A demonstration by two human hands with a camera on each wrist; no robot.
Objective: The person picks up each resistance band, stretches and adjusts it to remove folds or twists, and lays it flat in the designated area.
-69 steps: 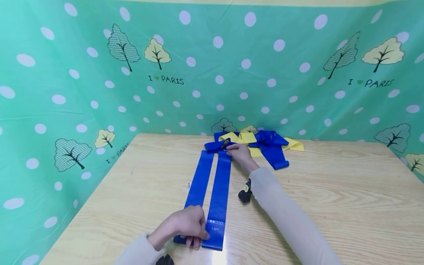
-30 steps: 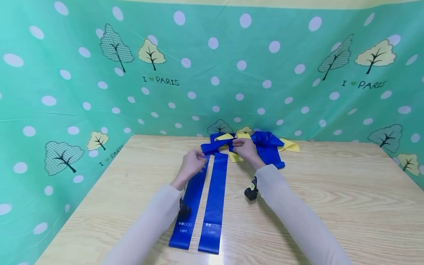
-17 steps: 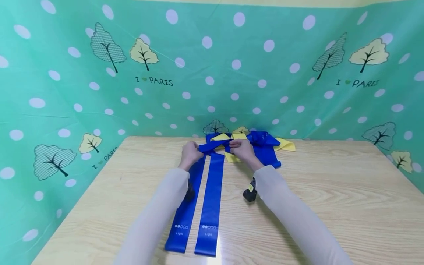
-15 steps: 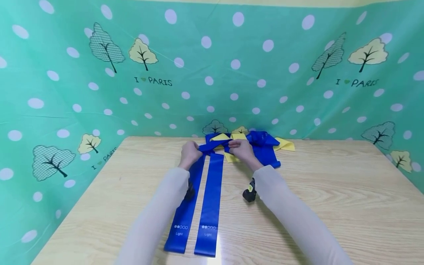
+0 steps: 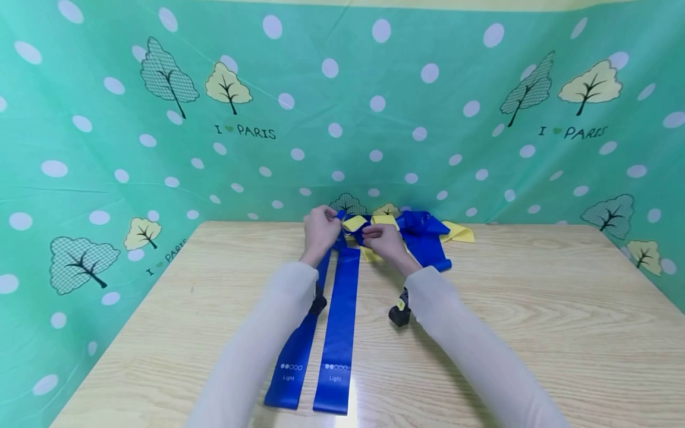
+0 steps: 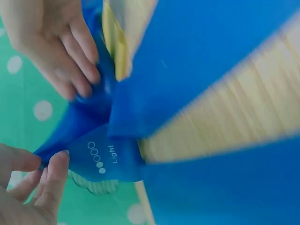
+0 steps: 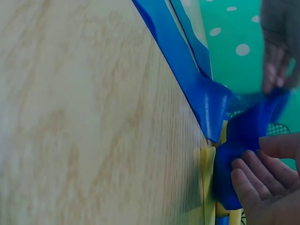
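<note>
My left hand (image 5: 319,232) pinches the edge of a blue resistance band (image 6: 101,154) between thumb and fingers, holding it up at the pile. The band is printed "Light" with small circles. My right hand (image 5: 386,244) is just to the right, its fairly straight fingers resting against the blue band, thumb apart from them in the right wrist view. Two flat blue strips, a left one (image 5: 291,368) and a right one (image 5: 341,321), run from the pile toward me, both marked "Light". My left forearm hides part of the left strip.
At the back of the wooden table (image 5: 514,309), more blue band (image 5: 430,246) lies heaped to the right of my hands, tangled with yellow bands (image 5: 460,232). A green dotted cloth (image 5: 299,71) with tree prints hangs behind the table's far edge.
My left hand moved from the strips' near ends up to the pile, took the blue band's edge and raised it. My right hand stayed at the pile, and its fingers have loosened.
</note>
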